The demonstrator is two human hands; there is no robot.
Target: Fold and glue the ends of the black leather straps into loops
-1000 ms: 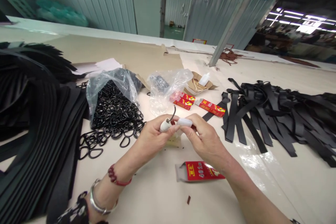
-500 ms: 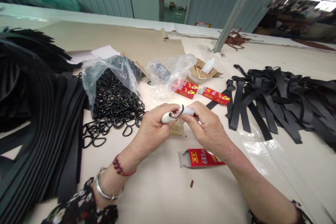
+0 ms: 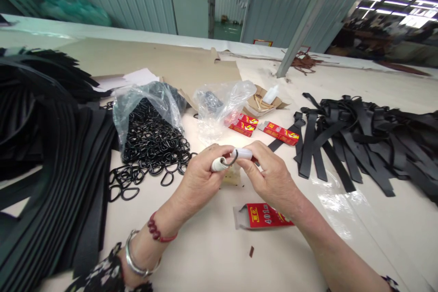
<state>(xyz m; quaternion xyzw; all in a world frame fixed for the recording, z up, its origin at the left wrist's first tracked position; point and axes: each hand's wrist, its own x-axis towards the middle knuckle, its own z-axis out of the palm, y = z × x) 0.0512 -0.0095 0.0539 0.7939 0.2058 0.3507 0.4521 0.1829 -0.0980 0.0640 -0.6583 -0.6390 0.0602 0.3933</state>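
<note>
My left hand (image 3: 207,171) is closed around a white-handled hook tool (image 3: 219,164); its dark curved tip bends toward my other hand. A small white plastic bottle (image 3: 243,153) is gripped between the thumb and fingers of my right hand (image 3: 270,171). The hook's tip overlaps the bottle's near end; whether it touches, I cannot tell. Just under both hands sits a small yellowish block (image 3: 232,178), partly hidden. Nearer to me lies an opened red 401 glue box (image 3: 267,216), its right end covered by my right wrist.
Long black straps (image 3: 68,182) are stacked at left. Beside them, black D-rings (image 3: 147,132) spill from a clear bag. Red glue boxes (image 3: 280,133) and an open carton (image 3: 260,105) lie beyond my hands. Short black straps (image 3: 359,132) pile up at right, near a metal post (image 3: 301,27).
The whole view has shifted, so everything sits slightly lower in the picture. Both hands keep their grips, and the hook tip has turned a little against the bottle.
</note>
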